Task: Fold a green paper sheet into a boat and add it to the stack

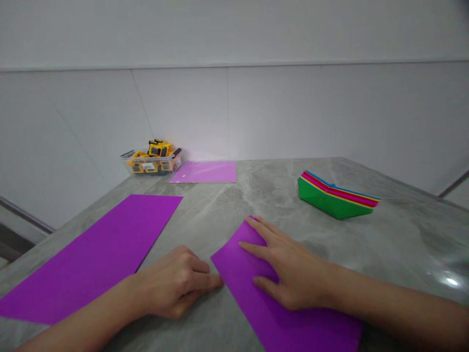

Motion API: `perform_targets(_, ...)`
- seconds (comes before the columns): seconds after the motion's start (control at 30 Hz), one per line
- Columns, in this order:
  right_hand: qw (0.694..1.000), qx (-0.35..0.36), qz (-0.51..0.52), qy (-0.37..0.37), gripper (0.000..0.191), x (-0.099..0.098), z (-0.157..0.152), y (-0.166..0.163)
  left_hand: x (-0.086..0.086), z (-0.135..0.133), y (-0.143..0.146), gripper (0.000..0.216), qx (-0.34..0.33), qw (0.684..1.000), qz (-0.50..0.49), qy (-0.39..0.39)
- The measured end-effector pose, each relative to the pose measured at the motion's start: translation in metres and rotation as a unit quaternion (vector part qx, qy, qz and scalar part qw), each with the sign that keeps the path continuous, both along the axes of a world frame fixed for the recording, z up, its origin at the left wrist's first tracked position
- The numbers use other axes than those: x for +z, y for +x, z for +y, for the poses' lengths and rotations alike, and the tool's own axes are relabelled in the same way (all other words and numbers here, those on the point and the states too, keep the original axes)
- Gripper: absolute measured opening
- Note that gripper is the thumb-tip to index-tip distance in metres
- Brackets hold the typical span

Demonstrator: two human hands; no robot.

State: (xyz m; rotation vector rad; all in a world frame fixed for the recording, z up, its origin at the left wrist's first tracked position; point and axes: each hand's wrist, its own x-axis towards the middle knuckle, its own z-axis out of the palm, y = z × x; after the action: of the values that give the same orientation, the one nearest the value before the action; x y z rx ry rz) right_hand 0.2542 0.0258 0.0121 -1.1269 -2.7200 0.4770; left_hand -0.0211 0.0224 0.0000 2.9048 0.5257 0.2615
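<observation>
A folded purple paper sheet [278, 318] lies on the grey marble table [403, 234] in front of me. My right hand [289, 269] rests flat on it with fingers stretched out and spread, pressing it down. My left hand [176, 283] sits just left of the sheet, fingers curled, with the fingertips pinched against the sheet's left corner edge. A second, larger purple sheet [98, 254] lies flat to the left, apart from both hands.
A stack of nested coloured paper boats [335, 198], green outermost, stands at the right rear. A third purple sheet [205, 172] lies by the wall. Beside it is a clear box with yellow toy trucks [154, 159]. The table edge runs along the left.
</observation>
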Motion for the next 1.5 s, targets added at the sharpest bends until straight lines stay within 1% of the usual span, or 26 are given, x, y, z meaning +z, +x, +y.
perform_targets(0.27,1.000,-0.002,-0.009,0.002,0.068,0.000,0.000,-0.003,0.003,0.001,-0.001,0.028,0.007,1.000,-0.003,0.021)
perform_targets(0.43,1.000,-0.003,-0.011,0.002,0.065,0.001,0.000,-0.005,0.005,-0.001,-0.001,0.030,0.011,1.000,0.021,0.019)
perform_targets(0.6,1.000,0.001,-0.012,0.007,0.067,0.000,0.001,-0.004,0.004,0.002,-0.004,0.033,0.013,0.999,0.032,0.008)
perform_targets(0.83,1.000,-0.001,-0.015,0.007,0.068,-0.004,0.002,-0.004,0.000,0.018,-0.023,0.025,0.037,0.999,-0.027,0.011)
perform_targets(1.0,1.000,-0.003,-0.014,0.000,0.068,-0.004,0.003,-0.005,-0.001,0.024,-0.028,0.023,0.034,0.998,-0.057,0.006)
perform_targets(1.1,1.000,-0.003,-0.013,0.002,0.068,-0.005,0.003,-0.005,0.000,0.023,-0.027,0.023,0.034,0.998,-0.045,0.007)
perform_targets(1.27,1.000,0.002,-0.012,0.013,0.068,-0.006,0.001,-0.005,0.006,0.020,-0.026,0.023,0.045,0.999,0.021,0.018)
perform_targets(1.5,1.000,0.004,-0.009,0.011,0.068,-0.005,0.001,-0.005,0.006,0.021,-0.026,0.024,0.038,0.999,-0.008,0.010)
